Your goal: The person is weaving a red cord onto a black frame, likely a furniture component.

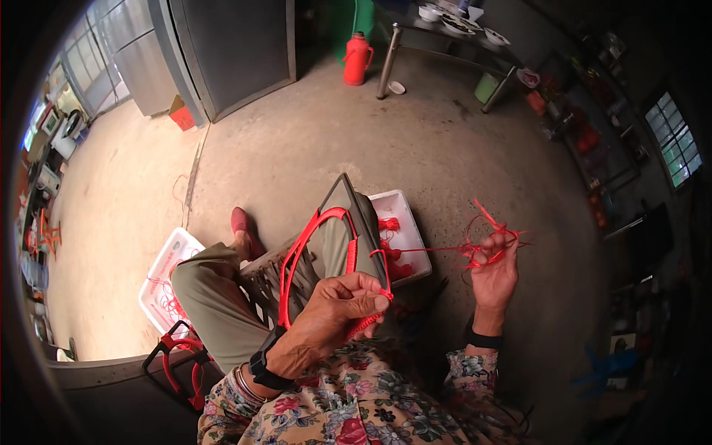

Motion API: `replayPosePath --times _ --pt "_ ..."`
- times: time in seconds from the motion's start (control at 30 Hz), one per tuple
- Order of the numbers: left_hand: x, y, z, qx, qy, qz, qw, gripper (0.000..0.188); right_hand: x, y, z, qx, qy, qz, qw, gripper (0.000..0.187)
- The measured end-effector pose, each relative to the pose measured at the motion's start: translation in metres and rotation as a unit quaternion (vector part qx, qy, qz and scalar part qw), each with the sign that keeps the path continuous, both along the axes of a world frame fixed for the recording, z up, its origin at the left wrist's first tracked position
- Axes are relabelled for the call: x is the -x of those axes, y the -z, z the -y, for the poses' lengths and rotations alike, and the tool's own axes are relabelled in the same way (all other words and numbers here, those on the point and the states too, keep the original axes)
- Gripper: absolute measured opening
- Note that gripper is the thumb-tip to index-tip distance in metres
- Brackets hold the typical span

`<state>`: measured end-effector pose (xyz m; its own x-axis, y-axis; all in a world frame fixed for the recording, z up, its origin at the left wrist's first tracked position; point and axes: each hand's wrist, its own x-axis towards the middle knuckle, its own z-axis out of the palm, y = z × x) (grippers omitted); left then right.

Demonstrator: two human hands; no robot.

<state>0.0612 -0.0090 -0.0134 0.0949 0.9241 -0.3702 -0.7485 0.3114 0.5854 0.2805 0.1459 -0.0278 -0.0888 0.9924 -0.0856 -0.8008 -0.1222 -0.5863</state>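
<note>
Red cord (437, 249) runs taut between the two hands, from the frame (348, 245) on the person's lap out to the right. The left hand (337, 308) is closed around the frame's lower right edge, fingers curled over the dark bar and the cord wrapped on it, thumb pressed on top. The right hand (495, 271) is raised, palm toward the camera, its fingers pinching a tangle of red cord loops (489, 241) with loose ends sticking up.

The frame is a dark triangular bar with a red wrapped hoop (304, 256) along its left side; it leans upright against the knees and hides part of the white tray (404, 211) behind it. That tray sits on the concrete floor (445, 148) and holds red tassels (391, 236). A second white tray (159, 285) with red threads lies on the floor to the left of the knee, and another dark frame (178, 356) with red wrapping sits at the lower left edge, on a grey ledge. A red shoe (243, 222) points away from the body.

Farther off stand a red flask (357, 58) beside a metal leg of a counter (460, 41) carrying bowls, and a grey door (230, 52).
</note>
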Motion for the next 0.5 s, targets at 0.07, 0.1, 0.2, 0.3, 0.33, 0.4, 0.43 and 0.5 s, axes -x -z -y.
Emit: replayPosePath --times 0.07,0.1,0.2,0.3,0.33,0.4,0.43,0.5 --pt "0.001 0.001 0.001 0.004 0.005 -0.006 1.000 0.013 -0.009 -0.003 -0.004 -0.074 -0.123 -0.021 0.989 0.025" --pt "0.002 0.001 0.000 0.011 0.008 -0.012 1.000 0.012 -0.011 -0.005 -0.005 -0.144 -0.245 -0.042 0.958 0.026" --pt "-0.004 0.000 -0.006 0.007 0.002 -0.010 1.000 0.013 -0.031 -0.049 0.022 -0.180 -0.234 -0.158 0.942 0.024" --pt "-0.001 0.000 -0.005 0.014 0.008 -0.004 1.000 0.014 -0.035 -0.093 0.032 -0.258 -0.171 -0.225 0.924 0.023" --pt "0.000 0.001 -0.005 0.011 0.012 -0.010 1.000 0.014 -0.036 -0.098 0.029 -0.291 -0.174 -0.227 0.913 0.023" --pt "-0.004 -0.004 -0.014 0.002 0.016 -0.002 1.000 0.013 -0.048 -0.119 0.032 -0.337 -0.163 -0.217 0.901 0.023" --pt "-0.002 -0.002 -0.012 0.006 -0.005 -0.002 1.000 0.013 -0.049 -0.119 0.031 -0.372 -0.176 -0.183 0.893 0.021" --pt "0.002 0.002 -0.011 0.006 0.007 0.010 1.000 0.013 -0.056 -0.119 0.036 -0.413 -0.183 -0.146 0.880 0.020"
